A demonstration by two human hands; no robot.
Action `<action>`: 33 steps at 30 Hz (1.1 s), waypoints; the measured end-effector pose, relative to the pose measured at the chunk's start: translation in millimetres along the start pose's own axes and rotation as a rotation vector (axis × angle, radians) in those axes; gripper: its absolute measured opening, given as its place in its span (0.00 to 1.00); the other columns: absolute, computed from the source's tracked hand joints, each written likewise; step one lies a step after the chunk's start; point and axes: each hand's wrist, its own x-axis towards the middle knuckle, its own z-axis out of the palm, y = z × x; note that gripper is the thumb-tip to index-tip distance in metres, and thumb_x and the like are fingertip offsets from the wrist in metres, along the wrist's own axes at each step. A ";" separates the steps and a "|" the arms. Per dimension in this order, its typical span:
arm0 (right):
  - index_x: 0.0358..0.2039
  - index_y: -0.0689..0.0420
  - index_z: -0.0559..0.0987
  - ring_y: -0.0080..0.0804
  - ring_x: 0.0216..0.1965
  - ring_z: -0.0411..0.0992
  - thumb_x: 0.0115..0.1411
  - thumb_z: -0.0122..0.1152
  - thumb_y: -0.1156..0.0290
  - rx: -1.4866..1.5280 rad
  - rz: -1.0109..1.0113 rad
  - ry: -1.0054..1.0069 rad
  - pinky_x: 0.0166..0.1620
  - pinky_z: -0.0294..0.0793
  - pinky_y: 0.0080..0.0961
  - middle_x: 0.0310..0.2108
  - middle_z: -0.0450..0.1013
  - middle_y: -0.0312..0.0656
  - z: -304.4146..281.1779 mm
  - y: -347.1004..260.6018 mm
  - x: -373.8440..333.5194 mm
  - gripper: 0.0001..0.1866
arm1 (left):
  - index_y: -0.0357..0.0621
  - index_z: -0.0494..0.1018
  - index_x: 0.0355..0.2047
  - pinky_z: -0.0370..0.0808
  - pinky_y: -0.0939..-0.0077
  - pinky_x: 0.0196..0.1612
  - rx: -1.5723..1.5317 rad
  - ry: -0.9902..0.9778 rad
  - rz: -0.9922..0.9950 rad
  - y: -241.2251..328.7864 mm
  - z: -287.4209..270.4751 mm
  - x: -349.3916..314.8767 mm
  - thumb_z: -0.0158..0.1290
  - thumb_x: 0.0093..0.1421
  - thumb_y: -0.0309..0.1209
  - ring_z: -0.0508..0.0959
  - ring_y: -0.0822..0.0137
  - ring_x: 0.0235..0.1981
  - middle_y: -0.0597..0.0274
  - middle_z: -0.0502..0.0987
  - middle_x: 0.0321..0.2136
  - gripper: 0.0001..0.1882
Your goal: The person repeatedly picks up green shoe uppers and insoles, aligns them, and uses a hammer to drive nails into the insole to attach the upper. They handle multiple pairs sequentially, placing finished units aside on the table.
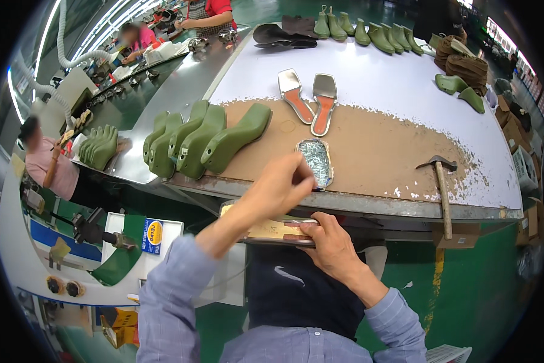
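Note:
My right hand [332,247] grips one end of a shoe last [275,231], held level above my lap at the table's front edge. A pale yellowish insole with brown patches covers its upturned face. My left hand [278,189] hovers over the last, its thumb and fingertips drawn together. Whatever it may pinch is too small to make out. Just past those fingertips a small tray [330,162] of loose metal tacks rests on the table. Behind the tray lie two sandal-shaped soles [324,104], orange and silver. A hammer [444,193] lies at the right, its wooden handle overhanging the edge.
Several green shoe lasts [238,138] stand on the table's left part. Green lasts and boot shapes [381,37] line the far edge, near black leather pieces [284,37]. Brown leather pieces [465,66] are heaped far right. A machine [96,233] stands at left; co-workers sit beyond.

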 end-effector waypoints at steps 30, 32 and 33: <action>0.71 0.52 0.61 0.18 0.25 0.60 0.74 0.47 0.73 0.116 0.709 0.398 0.27 0.60 0.17 0.33 0.66 0.36 -133.1 33.8 -119.9 0.26 | 0.49 0.85 0.35 0.77 0.65 0.50 0.302 -0.132 -0.110 19.8 22.1 -56.8 0.62 0.60 0.35 0.82 0.60 0.45 0.65 0.85 0.39 0.07; 0.68 0.60 0.64 0.32 0.36 0.73 0.71 0.52 0.76 -0.004 0.600 0.263 0.38 0.72 0.25 0.47 0.72 0.50 -132.6 15.3 -120.9 0.26 | 0.49 0.85 0.36 0.77 0.66 0.49 0.282 -0.133 -0.132 19.8 23.1 -56.8 0.62 0.60 0.35 0.83 0.60 0.44 0.65 0.85 0.40 0.07; 0.66 0.63 0.65 0.38 0.41 0.80 0.69 0.54 0.78 -0.017 0.547 0.227 0.44 0.78 0.28 0.54 0.75 0.57 -132.5 4.8 -117.7 0.26 | 0.49 0.85 0.36 0.77 0.67 0.49 0.269 -0.133 -0.145 18.7 23.8 -57.7 0.62 0.60 0.35 0.83 0.59 0.43 0.64 0.86 0.41 0.07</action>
